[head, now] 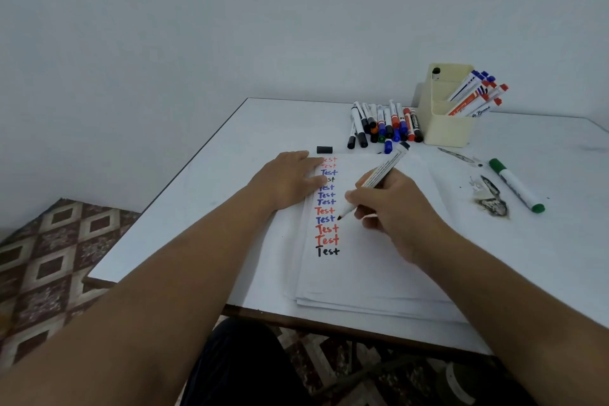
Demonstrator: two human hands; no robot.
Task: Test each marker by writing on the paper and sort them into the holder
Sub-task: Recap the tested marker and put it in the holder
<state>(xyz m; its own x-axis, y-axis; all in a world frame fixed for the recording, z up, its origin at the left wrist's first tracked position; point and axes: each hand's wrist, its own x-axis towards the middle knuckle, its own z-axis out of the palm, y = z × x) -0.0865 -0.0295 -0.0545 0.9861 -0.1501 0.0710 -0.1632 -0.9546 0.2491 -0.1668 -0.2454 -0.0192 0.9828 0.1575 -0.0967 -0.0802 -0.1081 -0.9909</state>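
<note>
From the head view, the right hand [392, 208] has its grip closed around a black marker [374, 182], fingers pinching the barrel low down, with the uncapped tip just right of the column of "Test" words on the paper [379, 260]. The left hand [290, 181] lies flat with fingers straight, pressing on the paper's upper left part and covering the first letters of some upper words. The paper is the top of a small stack on the white surface [197, 194]. A loose black cap [324, 150] lies just beyond the left fingertips. Farther back, a pile of markers [384, 125] lies beside a cream holder [445, 128], touching its left wall; several red- and blue-capped markers lean out of the holder's front compartment, and one black-capped marker stands in the rear one. To the right, well apart from the paper, a green marker [515, 184] lies next to a dark scorched-looking patch [492, 203] on the surface. Patterned floor tiles [49, 257] show at left.
</note>
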